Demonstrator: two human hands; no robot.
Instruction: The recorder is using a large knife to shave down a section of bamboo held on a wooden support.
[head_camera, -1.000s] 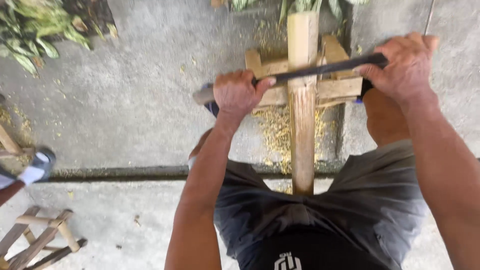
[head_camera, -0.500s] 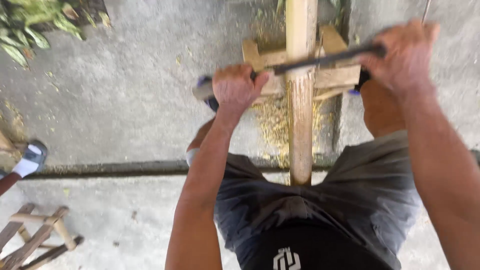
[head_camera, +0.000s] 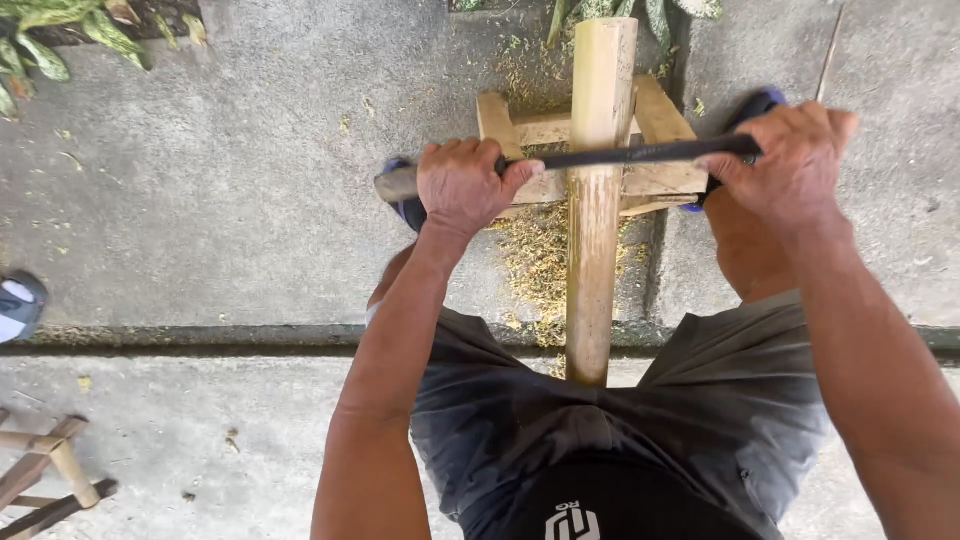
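Grey concrete ground (head_camera: 230, 200) fills the view, with a dark groove running across it and green leaves (head_camera: 60, 40) in the upper left corner. On this ground stands a low wooden frame (head_camera: 655, 130), and a long bamboo pole (head_camera: 597, 200) lies over it, going from the top of the picture down between the person's legs, which are covered by dark shorts (head_camera: 640, 430). Pale shavings (head_camera: 535, 260) are scattered on the concrete just beside the pole. A dark blade (head_camera: 630, 155) lies across the pole and touches it, almost at a right angle. The left hand (head_camera: 462, 185) is closed tightly around the blade's left end, where a grey handle sticks out. The right hand (head_camera: 790, 160) is closed around the right end. The two hands are well apart, one on each side of the pole. At the left edge a shoe (head_camera: 18, 305) is partly visible, and in the lower left corner is another small wooden frame (head_camera: 50, 475).
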